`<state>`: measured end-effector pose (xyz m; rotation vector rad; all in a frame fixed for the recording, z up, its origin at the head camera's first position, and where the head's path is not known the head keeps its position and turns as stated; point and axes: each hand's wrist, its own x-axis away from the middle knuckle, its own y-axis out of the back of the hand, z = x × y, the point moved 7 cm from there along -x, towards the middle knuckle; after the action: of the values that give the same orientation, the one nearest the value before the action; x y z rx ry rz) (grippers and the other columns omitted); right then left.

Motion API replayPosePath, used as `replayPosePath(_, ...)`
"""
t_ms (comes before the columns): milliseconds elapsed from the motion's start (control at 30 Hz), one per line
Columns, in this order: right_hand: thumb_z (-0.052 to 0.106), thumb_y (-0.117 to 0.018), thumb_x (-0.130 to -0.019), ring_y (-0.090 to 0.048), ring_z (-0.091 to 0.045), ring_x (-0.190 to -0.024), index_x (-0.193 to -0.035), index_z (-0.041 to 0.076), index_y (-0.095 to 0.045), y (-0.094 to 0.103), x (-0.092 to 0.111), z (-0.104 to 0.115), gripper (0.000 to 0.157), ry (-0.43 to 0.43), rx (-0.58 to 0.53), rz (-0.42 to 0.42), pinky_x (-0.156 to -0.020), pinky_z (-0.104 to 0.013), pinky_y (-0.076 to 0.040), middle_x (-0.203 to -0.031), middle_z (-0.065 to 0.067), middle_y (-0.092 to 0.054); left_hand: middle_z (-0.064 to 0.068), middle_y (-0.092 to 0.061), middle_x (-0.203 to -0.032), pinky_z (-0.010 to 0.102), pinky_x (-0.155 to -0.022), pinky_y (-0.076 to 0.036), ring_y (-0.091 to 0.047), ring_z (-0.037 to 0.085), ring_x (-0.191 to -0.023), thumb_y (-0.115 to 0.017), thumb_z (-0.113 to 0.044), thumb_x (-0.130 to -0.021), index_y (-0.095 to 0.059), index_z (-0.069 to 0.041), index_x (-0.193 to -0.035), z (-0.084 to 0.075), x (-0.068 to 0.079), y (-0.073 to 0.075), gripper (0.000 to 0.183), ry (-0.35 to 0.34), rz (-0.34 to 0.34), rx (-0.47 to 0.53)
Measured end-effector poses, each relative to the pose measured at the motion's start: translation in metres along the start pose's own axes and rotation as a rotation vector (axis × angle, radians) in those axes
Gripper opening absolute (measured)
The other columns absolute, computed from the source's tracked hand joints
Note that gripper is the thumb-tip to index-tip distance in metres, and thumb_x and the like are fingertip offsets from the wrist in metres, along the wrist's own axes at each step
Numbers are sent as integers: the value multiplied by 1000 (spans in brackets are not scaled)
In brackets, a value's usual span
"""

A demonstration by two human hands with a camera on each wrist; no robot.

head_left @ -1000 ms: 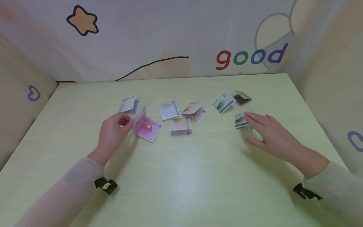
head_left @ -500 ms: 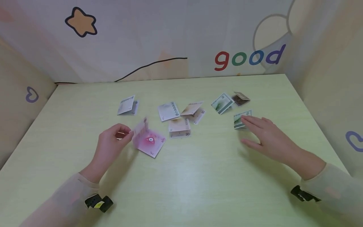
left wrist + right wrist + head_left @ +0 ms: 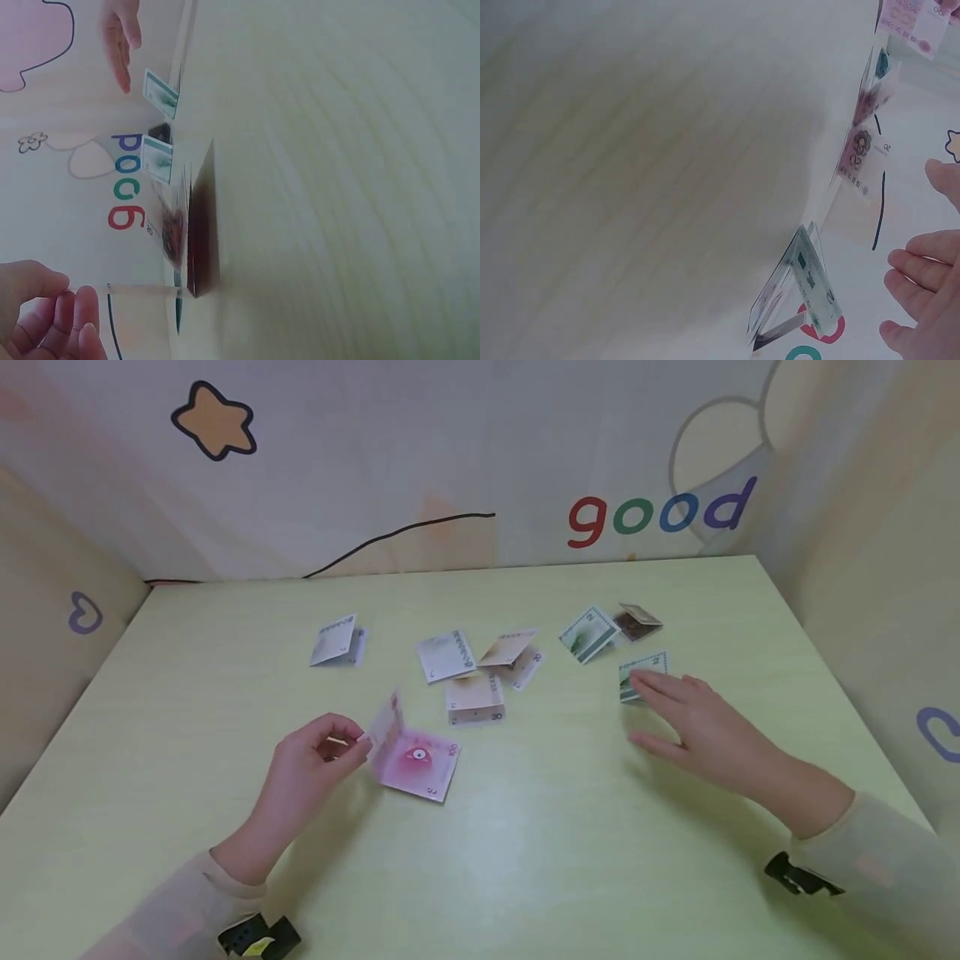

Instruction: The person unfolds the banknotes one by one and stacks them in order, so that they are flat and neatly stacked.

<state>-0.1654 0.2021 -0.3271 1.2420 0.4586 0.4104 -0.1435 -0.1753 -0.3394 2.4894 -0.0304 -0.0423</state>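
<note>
My left hand (image 3: 311,777) pinches the raised flap of a pink folded banknote (image 3: 423,766) between thumb and forefinger. The note's lower half, printed with 100, extends right over the table. In the left wrist view the thumb and fingertips (image 3: 64,289) meet at the flap's edge. My right hand (image 3: 708,735) has its fingers extended over a green folded banknote (image 3: 633,675), hiding part of it in the head view. The right wrist view shows those fingers (image 3: 922,270) apart from a green note (image 3: 814,281) and holding nothing.
Another green folded note (image 3: 587,633) and a dark brown one (image 3: 639,622) lie at the back right. Mid-table are a bluish note (image 3: 447,656), a tan note (image 3: 507,647) and a 20 note (image 3: 476,700), close together. A bluish note (image 3: 333,641) stands folded at back left.
My left hand has drawn the pink note toward me and slightly right, away from the bluish note at the left. The right hand has shifted slightly left and stays over the green note.
</note>
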Motion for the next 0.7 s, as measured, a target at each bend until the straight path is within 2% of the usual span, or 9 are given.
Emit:
replayPosePath(167,27,-70,-84,-39,-39,-126,-135,-7,-43,-3,0,2,66,-15,2,29,-101,-57,-29,-138,-22,-43,7,-62,-88,21,-64,-50,-58,19,-75,-70,-7,-83,-62,-5,-92,-8,6,-10,12,3,28,26)
replayPosePath(300,27,-71,-83,-41,-39,-123,-134,-6,-44,-2,0,5,66,-8,12,19,-98,-55,-34,-137,-22,-44,8,-60,-87,21,-64,-51,-60,18,-70,-70,-3,-82,-60,-4,-94,-17,10,-19,15,-3,57,93)
replayPosePath(533,29,-70,-84,-42,-39,-123,-136,-5,-43,-4,0,6,67,-24,5,44,-97,-54,-37,-138,-21,-43,7,-58,-85,20,-67,-51,-61,16,-70,-70,0,-81,-59,-3,-103,-28,10,-37,25,-24,119,147)
replayPosePath(700,28,-71,-83,-42,-38,-122,-135,-6,-44,-5,-1,10,68,13,-12,26,-97,-52,-38,-138,-20,-44,6,-57,-85,21,-68,-51,-61,16,-70,-70,0,-80,-58,-4,-111,-33,10,-46,33,-41,145,189)
